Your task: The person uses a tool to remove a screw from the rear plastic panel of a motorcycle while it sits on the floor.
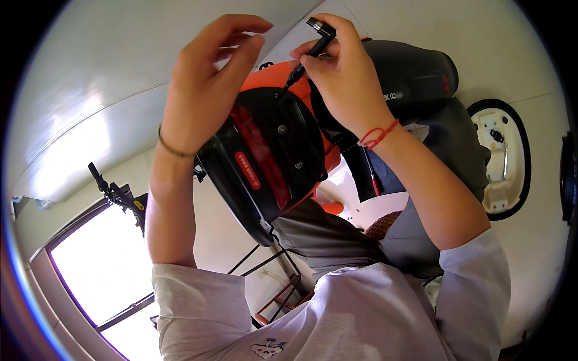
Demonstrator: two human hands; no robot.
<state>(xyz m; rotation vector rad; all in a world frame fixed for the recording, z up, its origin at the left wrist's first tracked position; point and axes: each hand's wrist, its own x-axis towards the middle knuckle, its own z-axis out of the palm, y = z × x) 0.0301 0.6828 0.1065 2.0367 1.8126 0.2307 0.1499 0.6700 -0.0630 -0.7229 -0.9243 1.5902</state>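
My right hand (pixel 346 78) grips a black screwdriver-like tool (pixel 296 74) with a bent, silver-ended head at its top. Its lower tip meets a black rear panel (pixel 301 141) at a small hole or fastener near the panel's far edge. Two round bolts (pixel 282 129) sit lower on that panel, beside a long red tail light (pixel 259 153). My left hand (pixel 208 84) is raised over the panel's left side, its curved fingers and thumb apart with nothing between them. Orange bodywork (pixel 271 74) of what looks like a scooter shows behind the panel.
A black seat (pixel 415 69) lies beyond my right hand. On the floor at right is a cream, black-rimmed shell (pixel 501 159) holding small parts. A red-handled tool (pixel 373 180) rests on a dark panel near my legs. Handlebars (pixel 120 195) stand at left.
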